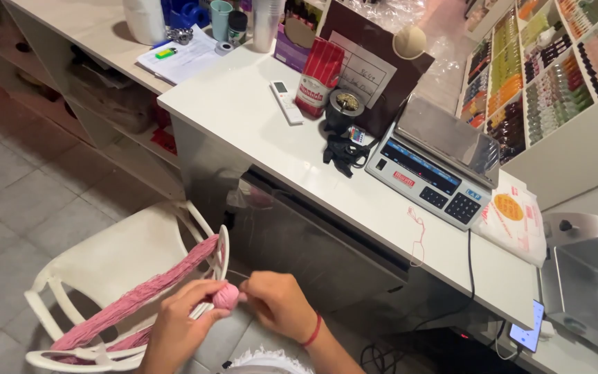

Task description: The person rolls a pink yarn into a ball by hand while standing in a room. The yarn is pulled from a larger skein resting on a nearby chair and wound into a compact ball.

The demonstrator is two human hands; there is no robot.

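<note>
Near the bottom of the view, the left hand (pixel 183 320) was cupped around a small pink yarn ball (pixel 226 296), while the right hand (pixel 279 305) pinched the strand against it. The pink skein (pixel 133 298) lay stretched over the back of the white plastic chair (pixel 115 260) to the left. Winding looked under way; the next wrap would call for steady tension off the skein. A digital scale (pixel 437 166) sat far right on the white counter (pixel 243 111).

Grey weighing scale (pixel 439 161), red packet (pixel 320 76), white remote (pixel 286 102), perhaps a phone (pixel 529 327) at counter's (pixel 243 111) edge.
</note>
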